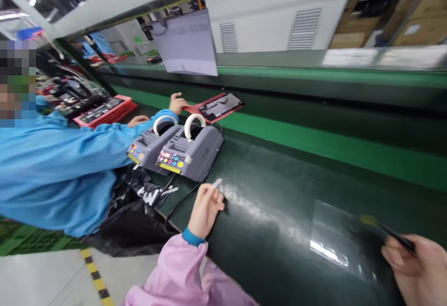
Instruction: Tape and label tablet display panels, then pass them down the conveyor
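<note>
My left hand, in a pink sleeve, rests at the near edge of the dark green bench and pinches a short strip of pale tape between its fingers. It sits just in front of the nearer of two grey tape dispensers. My right hand is at the lower right, closed on thin black tweezers that point left. A clear plastic film lies flat on the bench just left of the tweezers' tip.
A co-worker in a blue coat sits at the left, one hand on a red tray holding a dark panel. More red trays are stacked behind. A black bag hangs off the bench edge. A green conveyor strip runs across.
</note>
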The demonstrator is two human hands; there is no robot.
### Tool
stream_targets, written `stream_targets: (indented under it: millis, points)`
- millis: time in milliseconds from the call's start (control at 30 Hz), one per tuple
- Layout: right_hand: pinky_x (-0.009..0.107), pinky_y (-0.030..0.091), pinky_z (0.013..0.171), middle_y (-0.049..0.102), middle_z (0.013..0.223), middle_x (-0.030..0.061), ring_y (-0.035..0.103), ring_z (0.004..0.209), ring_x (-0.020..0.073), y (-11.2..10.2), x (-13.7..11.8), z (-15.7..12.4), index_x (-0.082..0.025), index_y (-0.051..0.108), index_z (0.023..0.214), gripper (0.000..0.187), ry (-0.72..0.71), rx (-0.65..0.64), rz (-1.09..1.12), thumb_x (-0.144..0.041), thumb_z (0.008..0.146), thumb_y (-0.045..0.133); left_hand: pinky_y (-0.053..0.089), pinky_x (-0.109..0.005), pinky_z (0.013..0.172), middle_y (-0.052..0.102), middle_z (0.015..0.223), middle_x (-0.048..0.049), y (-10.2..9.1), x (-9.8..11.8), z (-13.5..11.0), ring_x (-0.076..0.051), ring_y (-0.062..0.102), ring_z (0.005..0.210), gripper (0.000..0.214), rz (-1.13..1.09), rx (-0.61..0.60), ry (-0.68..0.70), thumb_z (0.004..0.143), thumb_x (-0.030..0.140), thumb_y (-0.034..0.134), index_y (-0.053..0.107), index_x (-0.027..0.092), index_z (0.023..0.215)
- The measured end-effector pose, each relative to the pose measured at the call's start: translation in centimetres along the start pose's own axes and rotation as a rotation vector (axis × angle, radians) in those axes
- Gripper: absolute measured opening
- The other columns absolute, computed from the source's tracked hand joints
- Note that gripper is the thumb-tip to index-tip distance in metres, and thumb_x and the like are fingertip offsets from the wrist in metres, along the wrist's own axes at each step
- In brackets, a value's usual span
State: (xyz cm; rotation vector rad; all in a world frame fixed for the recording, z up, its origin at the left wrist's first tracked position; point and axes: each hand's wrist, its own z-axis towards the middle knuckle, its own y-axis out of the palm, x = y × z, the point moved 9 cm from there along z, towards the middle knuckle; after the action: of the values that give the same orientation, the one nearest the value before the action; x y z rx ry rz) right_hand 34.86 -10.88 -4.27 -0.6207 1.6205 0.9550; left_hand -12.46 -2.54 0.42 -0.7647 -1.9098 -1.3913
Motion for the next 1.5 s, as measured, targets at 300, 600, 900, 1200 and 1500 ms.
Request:
stream_targets:
  millis: [300,600,900,1200,1500]
  points:
    - [0.026,0.045,0.051,0.07,0.08,0.0041,0.056,0.057,0.0135,4.9,-3.8,-1.3,-0.023,0.065,0.096,0.025,-0.211,-0.066,-0.18,-0.047,0.089,0.071,0.054,-0.034,0.069,0.063,0.076,0.0013,14.9,-11.5,1.7,-0.015,0.064,0.069,0.045,0.258,-0.668,-0.399,0.083,0.045,0.076,0.055,0.019,0.112]
    - [0.032,0.051,0.064,0.073,0.084,0.0029,0.061,0.061,0.016,13.4,-3.6,-2.5,-0.027,0.064,0.106,0.017,-0.433,-0.464,-0.399,-0.035,0.104,0.049,0.051,-0.036,0.077,0.065,0.084,-0.0013,18.3,-14.0,2.6,-0.016,0.065,0.077,0.054,0.224,-0.725,-0.476,0.082,0.038,0.075,0.05,0.02,0.126]
    - [0.03,0.053,0.073,0.072,0.092,0.0045,0.068,0.078,0.0179,18.6,-3.5,-4.1,-0.027,0.063,0.106,0.015,-0.536,-0.786,-0.668,-0.023,0.103,0.048,0.051,-0.036,0.078,0.067,0.086,-0.0025,17.8,-13.7,2.6,-0.018,0.068,0.08,0.048,0.19,-0.719,-0.612,0.082,0.033,0.074,0.051,0.02,0.122]
    - [0.034,0.053,0.075,0.072,0.09,0.0054,0.067,0.084,0.0218,18.8,-2.0,-4.5,-0.026,0.064,0.103,0.022,-0.485,-0.908,-0.806,-0.017,0.102,0.044,0.046,-0.026,0.058,0.043,0.063,0.0089,17.1,-13.0,4.2,-0.007,0.043,0.051,0.028,0.111,-0.545,-0.578,0.082,0.028,0.071,0.056,0.018,0.104]
    - [0.034,0.051,0.076,0.072,0.092,0.0053,0.066,0.084,0.0206,18.9,-2.1,-4.4,-0.025,0.062,0.102,0.018,-0.454,-0.905,-0.814,-0.017,0.103,0.045,0.051,-0.027,0.061,0.037,0.057,0.0096,17.2,-13.7,4.2,-0.007,0.041,0.049,0.033,0.045,-0.566,-0.647,0.084,0.043,0.072,0.05,0.019,0.079]
